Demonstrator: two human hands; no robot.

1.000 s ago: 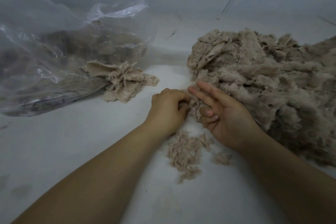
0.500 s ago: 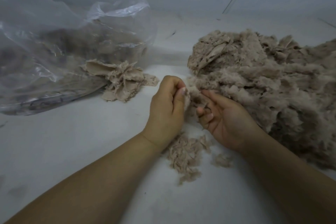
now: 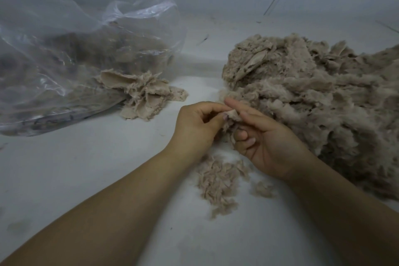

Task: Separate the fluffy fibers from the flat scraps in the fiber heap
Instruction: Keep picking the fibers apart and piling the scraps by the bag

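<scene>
A large beige fiber heap (image 3: 313, 101) fills the right side of the white floor. At its near left edge my left hand (image 3: 196, 125) and my right hand (image 3: 265, 144) meet around a small fiber tuft (image 3: 232, 117). Thumb and fingers of my left hand pinch the tuft, and my right hand grips its other side with curled fingers, index finger stretched out. Below the hands lies a small pile of shredded bits (image 3: 218, 181). A pile of flat fabric scraps (image 3: 146, 95) lies to the left, at the mouth of the bag.
A big clear plastic bag (image 3: 64, 67) holding more brownish fiber lies at the left, open toward the scraps. A small loose fluff clump (image 3: 262, 189) sits right of the shredded bits. Grey walls close the back. White floor spreads along the front left.
Both hands have come together on a tuft just off the heap's edge. The left hand has dropped slightly from its raised position and the right hand's fingers now curl round the tuft.
</scene>
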